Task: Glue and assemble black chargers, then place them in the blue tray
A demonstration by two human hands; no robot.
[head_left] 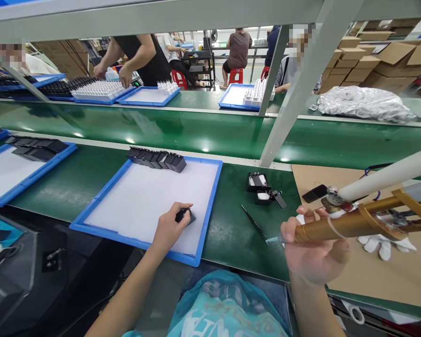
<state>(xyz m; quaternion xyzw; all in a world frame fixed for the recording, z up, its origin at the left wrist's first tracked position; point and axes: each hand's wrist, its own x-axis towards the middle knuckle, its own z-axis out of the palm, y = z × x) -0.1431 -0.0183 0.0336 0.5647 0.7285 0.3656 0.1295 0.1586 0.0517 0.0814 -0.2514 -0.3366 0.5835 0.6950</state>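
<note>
My left hand (170, 227) rests on the white pad of a blue-rimmed tray (210, 206), fingers closed on a small black part (185, 215). A row of several more black parts (157, 159) lines the tray's far edge. My right hand (310, 252) grips a gold-coloured glue gun (351, 222) with a white tube (389, 174) running from it; its tip (272, 239) hovers just above the green bench. Two open black parts with white insides (261, 188) and black tweezers (254, 223) lie between the tray and the gun.
A second blue tray (31, 175) with black parts sits at left. Brown cardboard (372, 271) with a white glove (382, 244) covers the bench at right. A grey slanted post (294, 89) rises ahead. Beyond the green conveyor (196, 126), other people work at more trays.
</note>
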